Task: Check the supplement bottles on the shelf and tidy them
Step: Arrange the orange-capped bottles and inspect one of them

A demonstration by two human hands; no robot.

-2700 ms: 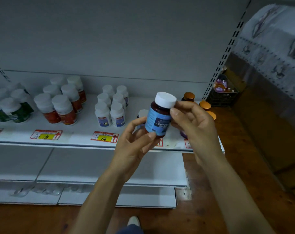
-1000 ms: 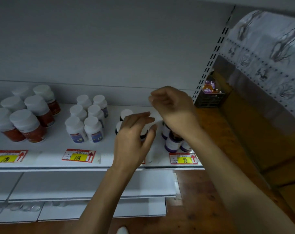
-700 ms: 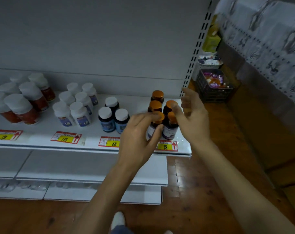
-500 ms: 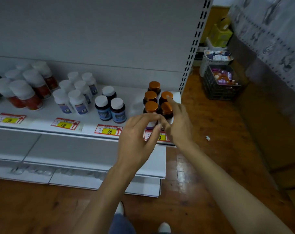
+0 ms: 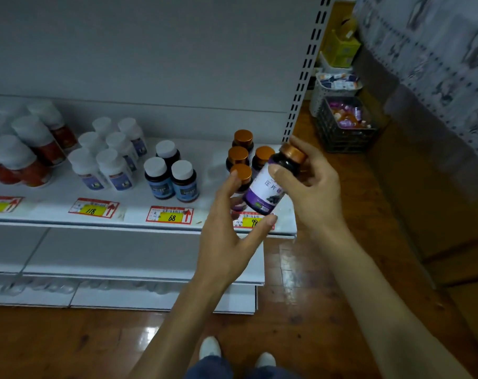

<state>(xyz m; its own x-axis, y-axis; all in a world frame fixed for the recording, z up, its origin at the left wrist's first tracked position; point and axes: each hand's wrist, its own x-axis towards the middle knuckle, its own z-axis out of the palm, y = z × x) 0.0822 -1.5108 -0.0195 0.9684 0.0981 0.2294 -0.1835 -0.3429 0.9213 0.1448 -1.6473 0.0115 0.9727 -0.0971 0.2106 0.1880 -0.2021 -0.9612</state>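
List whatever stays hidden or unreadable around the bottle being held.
Head view:
- Dark copper-capped bottle with purple label: print partly under the right hand thumb, the rest too small.
- Yellow price tag: second digit partly behind the left hand thumb.
- Red-labelled white-capped bottles: cut by the left edge.
- Black crate: contents blurred.

Bottle (image 5: 268, 190) above shelf's (image 5: 136, 203) right end
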